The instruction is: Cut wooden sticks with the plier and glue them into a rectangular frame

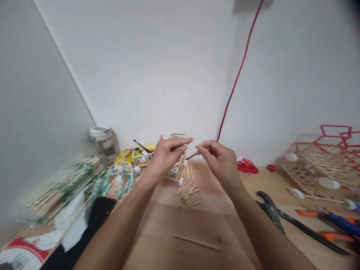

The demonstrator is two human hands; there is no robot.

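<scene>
My right hand (218,159) is closed in a pinch on a short wooden stick (195,142), held up above the table near the wall. The stick's free end points toward my left hand (168,155). That hand's index finger is stretched out to the stick's tip, its thumb a little below and apart. Whether the fingertip touches the stick is hard to make out. Below the hands lies a loose pile of short cut sticks (188,194). One longer stick (196,242) rests on the table closer to me.
Packs of wooden sticks (70,183), a lidded jar (102,142) and a black phone-like slab (95,217) are at left. Small stick-built racks (142,159) stand behind my left hand. Pliers (272,210) and a larger red-trimmed stick model (323,161) sit at right.
</scene>
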